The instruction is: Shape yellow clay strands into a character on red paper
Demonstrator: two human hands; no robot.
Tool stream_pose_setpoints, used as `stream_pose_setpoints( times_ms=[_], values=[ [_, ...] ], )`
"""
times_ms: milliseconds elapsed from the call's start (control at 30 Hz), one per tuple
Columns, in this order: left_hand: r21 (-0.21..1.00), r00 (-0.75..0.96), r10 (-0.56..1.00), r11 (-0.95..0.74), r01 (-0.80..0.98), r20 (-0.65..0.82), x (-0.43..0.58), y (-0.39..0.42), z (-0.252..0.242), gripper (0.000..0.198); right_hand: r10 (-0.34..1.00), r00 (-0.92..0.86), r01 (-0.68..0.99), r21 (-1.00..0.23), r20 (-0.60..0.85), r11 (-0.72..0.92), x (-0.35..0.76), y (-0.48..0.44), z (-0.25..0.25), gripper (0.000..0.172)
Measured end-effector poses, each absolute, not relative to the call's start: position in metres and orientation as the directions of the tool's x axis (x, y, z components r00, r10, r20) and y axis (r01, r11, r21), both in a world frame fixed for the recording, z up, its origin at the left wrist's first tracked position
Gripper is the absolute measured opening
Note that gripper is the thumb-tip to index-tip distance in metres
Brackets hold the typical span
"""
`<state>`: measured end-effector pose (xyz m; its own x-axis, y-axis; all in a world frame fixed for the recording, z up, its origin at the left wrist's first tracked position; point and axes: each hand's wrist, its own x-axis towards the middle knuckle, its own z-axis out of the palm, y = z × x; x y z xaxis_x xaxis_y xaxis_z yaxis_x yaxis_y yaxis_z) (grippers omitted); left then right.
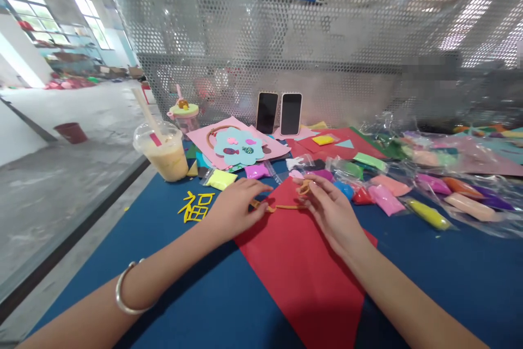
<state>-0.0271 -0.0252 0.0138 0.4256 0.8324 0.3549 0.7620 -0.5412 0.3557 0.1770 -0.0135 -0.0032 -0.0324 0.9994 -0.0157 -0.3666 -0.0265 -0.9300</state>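
Observation:
A large red paper sheet [302,262] lies on the blue table between my forearms. Across its far part runs a thin orange-brown clay strip [288,207]. My left hand [237,204] is at the strip's left end, fingers apart and curved over it, touching or just above it. My right hand [329,204] pinches a looped orange-brown clay piece [304,188] between thumb and fingertips, over the strip's right end. Left of my left hand, a yellow clay Chinese character [196,207] lies on the table.
Clay packets [386,199] spread across the right and behind my hands. A drink cup [165,155] stands at the left, near pink paper [196,134] with a blue cutout. Two phones [291,115] lean against the perforated metal panel [327,38].

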Motion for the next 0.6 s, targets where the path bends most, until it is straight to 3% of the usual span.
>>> stream_pose_setpoints(
  times_ms=[167, 300, 467, 600],
  values=[
    [0.293, 0.559, 0.786, -0.617, 0.730, 0.263, -0.035, -0.027, 0.007, 0.008, 1.000, -0.015, -0.350, -0.936, -0.027, -0.031, 0.178, -0.007, -0.013, 0.027],
    [0.261, 0.592, 0.767, -0.641, 0.722, 0.245, -0.039, -0.028, 0.013, 0.010, 0.999, -0.036, -0.332, -0.942, -0.030, -0.040, 0.175, -0.006, -0.016, 0.028],
    [0.104, 0.416, 0.852, -0.467, 0.878, 0.319, -0.044, -0.019, 0.013, 0.016, 0.997, -0.055, -0.359, -0.931, -0.055, -0.071, 0.175, -0.009, -0.010, 0.028],
    [0.099, 0.371, 0.845, -0.438, 0.894, 0.385, -0.038, -0.020, 0.011, 0.026, 0.994, -0.048, -0.402, -0.909, -0.097, -0.108, 0.175, -0.012, -0.002, 0.030]
  ],
)
